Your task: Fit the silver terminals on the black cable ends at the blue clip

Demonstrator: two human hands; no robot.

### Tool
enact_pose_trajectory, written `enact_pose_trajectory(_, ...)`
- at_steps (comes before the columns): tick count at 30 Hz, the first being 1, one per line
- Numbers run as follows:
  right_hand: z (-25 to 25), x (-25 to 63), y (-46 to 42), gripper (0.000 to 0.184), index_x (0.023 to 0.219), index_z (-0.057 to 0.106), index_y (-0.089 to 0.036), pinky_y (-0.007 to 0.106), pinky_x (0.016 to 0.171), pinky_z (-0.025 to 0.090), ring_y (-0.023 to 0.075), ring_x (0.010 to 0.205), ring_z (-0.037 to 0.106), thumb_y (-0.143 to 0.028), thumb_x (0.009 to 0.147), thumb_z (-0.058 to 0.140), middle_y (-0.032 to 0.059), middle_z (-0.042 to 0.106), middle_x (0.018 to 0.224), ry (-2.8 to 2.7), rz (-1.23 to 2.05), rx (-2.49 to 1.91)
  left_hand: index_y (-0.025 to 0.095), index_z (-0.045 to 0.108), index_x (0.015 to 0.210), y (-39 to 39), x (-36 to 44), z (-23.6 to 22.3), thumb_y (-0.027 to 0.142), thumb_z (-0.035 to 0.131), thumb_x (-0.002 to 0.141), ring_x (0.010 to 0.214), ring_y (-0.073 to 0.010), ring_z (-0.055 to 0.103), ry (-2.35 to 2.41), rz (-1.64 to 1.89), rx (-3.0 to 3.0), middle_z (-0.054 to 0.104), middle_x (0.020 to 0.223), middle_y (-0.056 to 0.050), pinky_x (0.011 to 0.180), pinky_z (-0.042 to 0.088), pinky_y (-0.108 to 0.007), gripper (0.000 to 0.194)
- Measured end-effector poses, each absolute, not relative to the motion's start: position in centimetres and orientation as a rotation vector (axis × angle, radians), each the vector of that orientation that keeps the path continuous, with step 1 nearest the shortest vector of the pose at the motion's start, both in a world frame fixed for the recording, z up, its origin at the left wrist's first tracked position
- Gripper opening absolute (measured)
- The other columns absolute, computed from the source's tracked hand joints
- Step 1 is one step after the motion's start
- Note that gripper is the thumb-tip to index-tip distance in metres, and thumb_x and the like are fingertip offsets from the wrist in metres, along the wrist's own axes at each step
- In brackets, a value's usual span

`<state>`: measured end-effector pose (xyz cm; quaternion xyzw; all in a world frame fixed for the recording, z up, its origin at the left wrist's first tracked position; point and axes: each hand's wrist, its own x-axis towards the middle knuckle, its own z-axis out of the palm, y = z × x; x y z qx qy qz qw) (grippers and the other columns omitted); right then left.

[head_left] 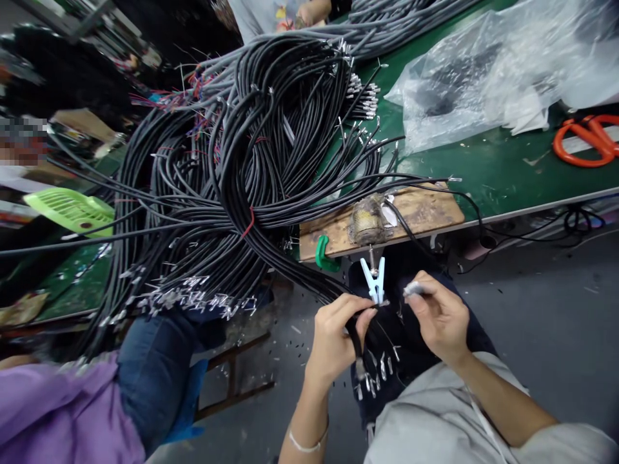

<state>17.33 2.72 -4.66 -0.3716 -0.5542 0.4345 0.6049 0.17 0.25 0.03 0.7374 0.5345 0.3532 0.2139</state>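
My left hand (336, 335) is closed round a black cable (356, 340) whose end it holds up against a pale blue clip (374, 280) on a metal stem. My right hand (438, 316) is pinched on a thin silvery tool or piece (413, 289), just right of the clip; I cannot make out what it is. More cable ends with metal terminals (377, 380) hang over my lap. A very large bundle of black cables (232, 174) spreads from the green table down to my left hand.
A wooden board (425, 209) with a lump of solder residue (367, 219) is clamped to the table edge by a green clamp (324, 252). Orange scissors (587, 138) and clear plastic bags (483, 77) lie on the green table (507, 171). A person in purple sleeve and jeans (149, 374) sits at left.
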Motion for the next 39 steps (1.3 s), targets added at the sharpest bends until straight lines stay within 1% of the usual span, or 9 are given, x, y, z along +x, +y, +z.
enact_pose_trajectory(3, -4.7, 17.4, 2.7, 0.024, 0.1, 0.064, -0.017, 0.03, 0.063, 0.043, 0.0168, 0.074, 0.052, -0.021, 0.078, 0.073, 0.0038, 0.059, 0.081, -1.409, 1.062, -0.821, 0.014, 0.067, 0.087, 0.1, 0.8, 0.2, 0.003, 0.063, 0.08, 0.066, -0.0114, 0.063, 1.488, 1.056, 2.078, 0.068, 0.076, -0.004, 0.062, 0.048, -0.02, 0.014)
enact_pose_trajectory(5, -4.3, 17.1, 2.7, 0.022, 0.094, 0.065, -0.016, 0.03, 0.064, 0.044, 0.0167, 0.073, 0.053, -0.02, 0.076, 0.077, 0.0041, 0.062, 0.079, -1.47, 1.032, -0.802, 0.014, 0.066, 0.087, 0.0, 1.0, 0.4, 0.002, 0.062, 0.079, 0.065, -0.0111, 0.063, 1.465, 1.064, 2.123, 0.067, 0.076, -0.004, 0.061, 0.048, -0.02, 0.015)
enact_pose_trajectory(8, -3.4, 16.5, 2.9, 0.01, 0.078, 0.063, -0.015, 0.028, 0.061, 0.043, 0.0143, 0.065, 0.051, -0.014, 0.079, 0.073, 0.0021, 0.06, 0.069, -1.462, 0.946, -0.844, 0.014, 0.064, 0.085, -0.1, 1.3, 0.4, 0.003, 0.061, 0.079, 0.063, -0.0114, 0.06, 1.474, 1.072, 2.157, 0.065, 0.075, -0.004, 0.059, 0.046, -0.02, 0.013)
enact_pose_trajectory(13, -2.7, 16.0, 2.8, 0.014, 0.072, 0.06, -0.015, 0.028, 0.057, 0.041, 0.0133, 0.06, 0.048, -0.011, 0.084, 0.064, 0.0013, 0.055, 0.063, -1.53, 0.824, -0.943, 0.016, 0.056, 0.075, -0.2, 2.3, -0.4, 0.005, 0.059, 0.08, 0.058, -0.0117, 0.053, 1.629, 1.125, 2.144, 0.053, 0.067, 0.0, 0.055, 0.041, -0.022, 0.012)
enact_pose_trajectory(20, -4.1, 15.0, 2.6, 0.023, 0.066, 0.054, -0.017, 0.033, 0.059, 0.039, 0.0155, 0.059, 0.042, -0.004, 0.085, 0.055, 0.0008, 0.049, 0.057, -1.576, 0.409, -1.008, 0.016, 0.058, 0.078, -0.3, 3.6, -0.8, 0.006, 0.057, 0.082, 0.053, -0.0104, 0.047, 1.78, 1.085, 2.239, 0.047, 0.065, 0.002, 0.051, 0.037, -0.021, 0.011)
enact_pose_trajectory(25, -4.3, 14.8, 2.6, 0.019, 0.08, 0.066, -0.016, 0.034, 0.065, 0.046, 0.0178, 0.071, 0.056, -0.008, 0.088, 0.05, 0.0061, 0.064, 0.076, -1.322, 0.854, -0.841, 0.016, 0.059, 0.081, -0.1, 3.1, 0.1, 0.01, 0.055, 0.086, 0.056, -0.0097, 0.05, 1.745, 1.025, 2.083, 0.05, 0.068, 0.001, 0.054, 0.038, -0.02, 0.009)
enact_pose_trajectory(33, -5.5, 14.8, 2.7, 0.022, 0.072, 0.068, -0.018, 0.03, 0.062, 0.044, 0.0151, 0.065, 0.053, -0.025, 0.088, 0.055, 0.0022, 0.059, 0.068, -0.911, 1.52, -0.696, 0.017, 0.059, 0.074, 0.0, 2.6, 0.9, 0.012, 0.049, 0.091, 0.056, -0.0111, 0.052, 1.606, 0.973, 1.978, 0.055, 0.066, 0.0, 0.055, 0.037, -0.022, 0.021)
enact_pose_trajectory(36, -5.0, 15.8, 3.0, 0.011, 0.087, 0.068, -0.019, 0.03, 0.065, 0.046, 0.0157, 0.071, 0.055, -0.026, 0.084, 0.061, 0.0037, 0.061, 0.08, -1.052, 1.518, -0.722, 0.016, 0.057, 0.069, 0.0, 2.3, 1.3, 0.012, 0.05, 0.091, 0.055, -0.0103, 0.05, 1.591, 0.925, 1.964, 0.053, 0.063, 0.001, 0.054, 0.036, -0.022, 0.023)
enact_pose_trajectory(39, -4.4, 16.2, 3.2, 0.006, 0.083, 0.067, -0.019, 0.028, 0.065, 0.046, 0.0158, 0.072, 0.055, -0.023, 0.079, 0.069, 0.0036, 0.061, 0.08, -1.208, 1.392, -0.732, 0.016, 0.056, 0.069, 0.1, 2.0, 1.5, 0.014, 0.05, 0.091, 0.054, -0.0098, 0.049, 1.563, 0.888, 1.937, 0.052, 0.062, 0.001, 0.054, 0.035, -0.022, 0.024)
